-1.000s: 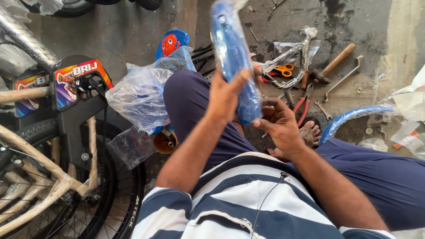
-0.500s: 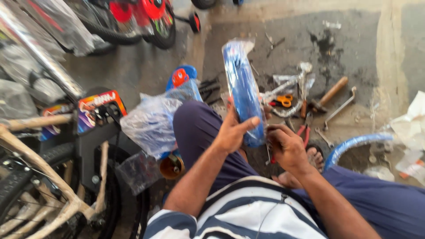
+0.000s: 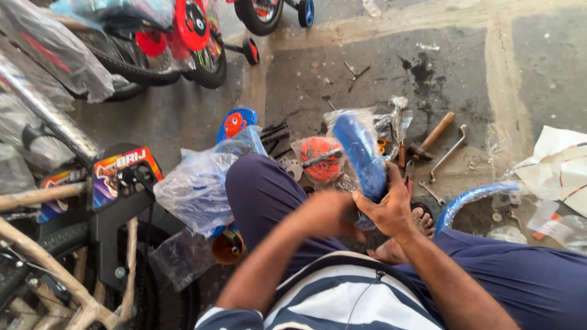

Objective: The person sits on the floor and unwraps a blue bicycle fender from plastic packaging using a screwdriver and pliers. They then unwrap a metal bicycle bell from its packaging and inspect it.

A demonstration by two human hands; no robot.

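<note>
Right hand [image 3: 391, 211]: fingers clenched around the lower end of a blue curved mudguard [image 3: 362, 156] in a clear plastic sleeve. Half a second ago the guard stood more upright in front of the chest; it is now tipped away over the knee, upper end toward the tools.

Left hand [image 3: 327, 214]: blurred by motion, fingers at the guard's lower end beside the right hand; whether they grip the guard or pull at the wrapping cannot be told. Earlier it held the guard higher up its side. Judged: the work has shifted to the bottom end, probably stripping the sleeve.

On the floor, beyond the guard: orange round part in plastic [image 3: 321, 157], wooden-handled hammer [image 3: 433, 135], bent metal spanner [image 3: 447, 154].
Toward the floor's right edge: second blue mudguard [image 3: 474, 198], white paper [image 3: 559, 165].
Left of the knee: bagged blue parts [image 3: 199, 186], black bicycle frame with cream tubing [image 3: 104, 214].
Far left corner: small red-wheeled cycles [image 3: 192, 30].
</note>
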